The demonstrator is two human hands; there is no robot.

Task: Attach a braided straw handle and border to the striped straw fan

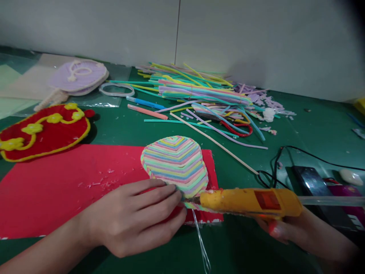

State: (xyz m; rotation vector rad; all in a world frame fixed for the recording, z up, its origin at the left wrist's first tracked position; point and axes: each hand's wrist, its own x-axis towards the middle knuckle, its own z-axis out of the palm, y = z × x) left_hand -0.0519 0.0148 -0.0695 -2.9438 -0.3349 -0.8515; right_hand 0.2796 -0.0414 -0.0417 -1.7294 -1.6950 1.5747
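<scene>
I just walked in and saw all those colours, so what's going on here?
A person's right hand holds a yellow hot glue gun, its nozzle at the near edge of a striped pipe-cleaner panel. The left hand is at that edge too. The panel lies over a red sheet, and more pipe cleaners are piled behind it.

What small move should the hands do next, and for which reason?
Probably ease the left hand slightly back from the glue gun: its nozzle, near the lower edge of the striped piece, sits close beside the fingers and may be hot.
</scene>
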